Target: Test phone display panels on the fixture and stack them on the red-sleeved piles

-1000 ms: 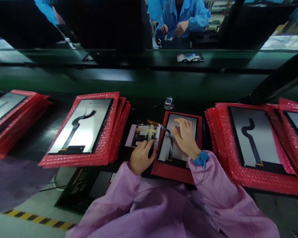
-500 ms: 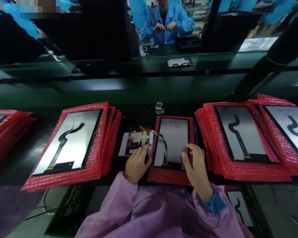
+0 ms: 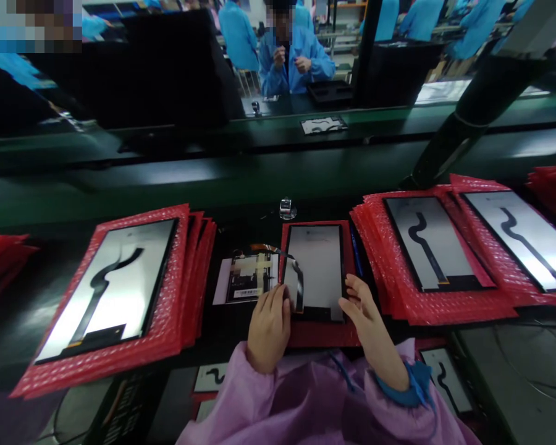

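A flat display panel (image 3: 319, 266) lies on a red bubble-wrap sheet (image 3: 322, 337) in front of me. Its dark ribbon cable (image 3: 298, 272) curves left towards a small circuit board (image 3: 250, 275) with tape and a barcode label. At the panel's lower left edge is my left hand (image 3: 269, 327), fingers stretched out and close together, the fingertips at the edge by the cable. My right hand (image 3: 365, 315) is beside the right edge, thumb and fingers apart, with nothing seen between them. Whether its fingertips touch the panel I cannot tell.
Red bubble-wrap stacks topped with panels stand at left (image 3: 115, 278) and right (image 3: 426, 247). A small metallic device (image 3: 286, 209) sits behind the sheet, and a blue pen-like object (image 3: 356, 253) lies beside it. A dark post (image 3: 458, 130) leans at right. A co-worker (image 3: 296, 59) sits opposite.
My left hand has moved from beside the circuit board to the panel's lower left edge. My right hand has shifted off the panel's face to its right edge. The view has shifted slightly.
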Demonstrator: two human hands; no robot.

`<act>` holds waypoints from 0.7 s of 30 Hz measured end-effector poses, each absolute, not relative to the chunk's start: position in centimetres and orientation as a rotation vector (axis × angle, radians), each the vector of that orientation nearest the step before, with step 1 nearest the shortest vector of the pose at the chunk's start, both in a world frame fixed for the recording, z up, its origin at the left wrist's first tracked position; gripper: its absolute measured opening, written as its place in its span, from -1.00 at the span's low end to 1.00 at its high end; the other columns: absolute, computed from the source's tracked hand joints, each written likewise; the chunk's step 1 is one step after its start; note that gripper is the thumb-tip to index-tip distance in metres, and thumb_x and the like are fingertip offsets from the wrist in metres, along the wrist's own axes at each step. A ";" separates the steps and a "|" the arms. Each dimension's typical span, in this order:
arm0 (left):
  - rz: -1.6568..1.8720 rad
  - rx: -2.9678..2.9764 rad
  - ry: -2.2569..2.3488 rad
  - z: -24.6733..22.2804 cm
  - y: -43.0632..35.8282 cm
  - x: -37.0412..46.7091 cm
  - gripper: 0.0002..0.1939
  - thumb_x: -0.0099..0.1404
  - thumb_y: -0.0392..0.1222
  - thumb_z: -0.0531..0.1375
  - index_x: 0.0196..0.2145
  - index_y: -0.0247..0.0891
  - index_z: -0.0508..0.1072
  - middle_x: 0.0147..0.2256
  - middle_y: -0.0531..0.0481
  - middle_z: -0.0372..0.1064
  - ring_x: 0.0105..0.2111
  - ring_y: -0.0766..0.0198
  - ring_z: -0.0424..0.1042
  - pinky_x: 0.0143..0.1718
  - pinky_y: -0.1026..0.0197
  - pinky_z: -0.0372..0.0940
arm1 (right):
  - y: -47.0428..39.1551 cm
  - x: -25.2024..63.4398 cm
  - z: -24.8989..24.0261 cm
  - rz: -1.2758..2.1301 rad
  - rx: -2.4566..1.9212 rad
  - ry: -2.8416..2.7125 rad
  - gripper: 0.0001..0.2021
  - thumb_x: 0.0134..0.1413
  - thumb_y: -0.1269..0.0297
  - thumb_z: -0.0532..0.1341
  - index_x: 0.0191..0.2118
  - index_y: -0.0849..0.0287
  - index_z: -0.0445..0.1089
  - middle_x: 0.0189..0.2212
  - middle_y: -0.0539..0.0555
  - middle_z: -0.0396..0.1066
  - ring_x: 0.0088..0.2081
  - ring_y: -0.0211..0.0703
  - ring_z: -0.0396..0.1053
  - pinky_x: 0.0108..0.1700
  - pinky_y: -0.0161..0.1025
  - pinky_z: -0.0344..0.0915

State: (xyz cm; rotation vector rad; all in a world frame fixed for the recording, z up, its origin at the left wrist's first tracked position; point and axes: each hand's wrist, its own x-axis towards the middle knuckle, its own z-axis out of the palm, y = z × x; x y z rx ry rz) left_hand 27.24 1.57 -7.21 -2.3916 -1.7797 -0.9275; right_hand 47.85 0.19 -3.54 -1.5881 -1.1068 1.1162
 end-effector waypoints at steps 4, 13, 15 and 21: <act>-1.043 -2.604 -2.095 -5.3 3.3 25.0 -0.54 0.53 0.04 -0.09 -0.05 -0.24 0.52 -0.13 -0.22 0.59 -0.12 -0.06 0.56 -0.01 -0.17 0.43 | 0.0 45.5 1.4 1.129 -1.315 -1.199 -0.49 0.28 0.08 0.14 0.30 -0.04 0.12 0.30 0.16 0.20 0.33 0.01 0.20 0.38 0.12 0.18; -2.418 -2.312 -2.601 2.1 9.5 21.4 -0.41 0.39 0.36 -0.02 -0.11 -0.18 0.50 -0.22 -0.08 0.59 -0.17 0.01 0.56 -0.22 0.01 0.49 | 2.1 38.6 1.1 1.180 -0.978 -1.630 -0.39 0.30 0.04 0.15 0.36 0.12 0.06 0.28 0.24 0.20 0.30 0.06 0.13 0.38 0.16 0.14; -2.531 -2.215 -2.707 2.8 9.3 22.0 -0.55 0.34 0.25 0.12 -0.12 -0.15 0.52 -0.22 -0.04 0.59 -0.18 0.01 0.57 -0.23 0.01 0.50 | 2.4 37.3 -0.8 1.167 -1.186 -1.525 -0.39 0.34 0.02 0.09 0.38 0.19 0.04 0.28 0.30 0.20 0.32 0.11 0.08 0.40 0.24 0.06; -3.159 -1.290 -2.862 4.1 9.0 23.8 -0.84 0.09 -0.18 0.32 -0.31 -0.15 0.53 -0.24 -0.02 0.60 -0.13 0.01 0.58 -0.22 0.16 0.52 | 2.3 36.7 -2.7 1.154 -0.859 -1.688 -0.24 0.29 -0.11 0.11 0.43 0.20 -0.03 0.39 0.25 0.09 0.41 0.09 -0.06 0.45 0.17 -0.02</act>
